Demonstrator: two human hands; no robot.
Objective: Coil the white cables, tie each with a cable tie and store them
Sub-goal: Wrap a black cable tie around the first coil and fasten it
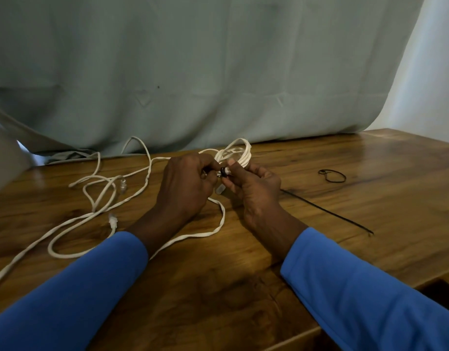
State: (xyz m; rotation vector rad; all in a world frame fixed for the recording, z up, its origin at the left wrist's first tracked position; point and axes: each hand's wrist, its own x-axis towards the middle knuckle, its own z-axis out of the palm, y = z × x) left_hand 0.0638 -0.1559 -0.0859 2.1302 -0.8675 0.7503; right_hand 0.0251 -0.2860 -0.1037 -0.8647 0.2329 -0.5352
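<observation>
1. Held up between both hands at centre view, just above the brown wooden table, is the coil of white round cable, several loops deep.
2. A thin black cable tie wraps the near side of the coil, between the two thumbs.
3. The left hand has its fingers curled. Thumb and forefinger pinch the tie's dark end just left of the coil.
4. The right hand has its fingers curled under the coil, with the thumb pressed on top of the strands beside the tie. It grips the coil.
5. A clear plastic plug hangs below the coil, between the hands.
6. The loose white cable sprawls in open loops over the left half of the table, one strand passing under the left wrist. A second clear plug and a third clear plug lie among the loops.
7. A straight black strand lies on the table, running from just beside the right hand toward the right. Cannot tell whether it joins the tie on the coil.
8. A looped black tie lies flat to the right, apart from the hands.
9. Blue sleeves cover both forearms, and a grey-green cloth backdrop hangs behind the table.
</observation>
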